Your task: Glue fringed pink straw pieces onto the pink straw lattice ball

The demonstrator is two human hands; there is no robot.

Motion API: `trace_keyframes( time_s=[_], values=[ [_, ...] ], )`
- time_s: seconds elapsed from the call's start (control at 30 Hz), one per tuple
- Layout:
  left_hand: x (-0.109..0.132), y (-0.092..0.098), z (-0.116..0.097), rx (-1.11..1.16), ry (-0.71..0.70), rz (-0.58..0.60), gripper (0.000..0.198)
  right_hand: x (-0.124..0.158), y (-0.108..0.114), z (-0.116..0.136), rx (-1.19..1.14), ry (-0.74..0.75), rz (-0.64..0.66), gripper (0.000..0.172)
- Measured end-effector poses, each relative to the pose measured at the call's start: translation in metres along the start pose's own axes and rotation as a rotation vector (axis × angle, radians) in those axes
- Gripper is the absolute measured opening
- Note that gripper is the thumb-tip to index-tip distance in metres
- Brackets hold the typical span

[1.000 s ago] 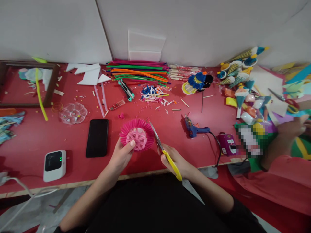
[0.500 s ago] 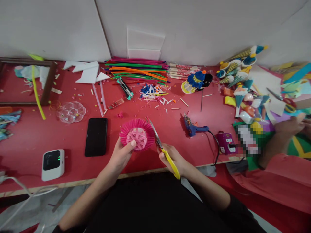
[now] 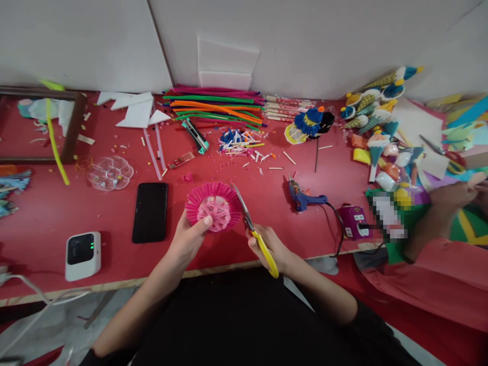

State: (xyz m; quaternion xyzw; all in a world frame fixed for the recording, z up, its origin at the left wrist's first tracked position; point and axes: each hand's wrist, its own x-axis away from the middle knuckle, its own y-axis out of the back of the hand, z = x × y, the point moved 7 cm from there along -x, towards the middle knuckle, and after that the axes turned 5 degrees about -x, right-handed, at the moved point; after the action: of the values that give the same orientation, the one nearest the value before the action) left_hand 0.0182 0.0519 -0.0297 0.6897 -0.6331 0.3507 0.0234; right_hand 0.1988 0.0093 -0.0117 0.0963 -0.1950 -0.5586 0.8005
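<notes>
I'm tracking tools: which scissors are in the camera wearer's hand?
The yellow-handled scissors, in the right hand; the other pair lies among papers, far right.

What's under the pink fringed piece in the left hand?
The left hand reaches under the left edge of the pink fringed piece, thumb on top; its other fingertips are covered. The red table shows around it, but whatever lies directly below is hidden.

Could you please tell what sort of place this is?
Probably a craft workspace: a glue gun and a bundle of coloured stems lie on the red table, and the right hand holds yellow-handled scissors.
</notes>
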Motion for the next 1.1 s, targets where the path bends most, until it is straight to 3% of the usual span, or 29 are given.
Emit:
trace_keyframes(
  time_s=[1.1],
  values=[
    [-0.0044,0.0026,-0.0051,0.030,-0.005,-0.055,0.047,0.0036,-0.0011,-0.0093,0.009,-0.036,-0.008,0.069]
  ],
)
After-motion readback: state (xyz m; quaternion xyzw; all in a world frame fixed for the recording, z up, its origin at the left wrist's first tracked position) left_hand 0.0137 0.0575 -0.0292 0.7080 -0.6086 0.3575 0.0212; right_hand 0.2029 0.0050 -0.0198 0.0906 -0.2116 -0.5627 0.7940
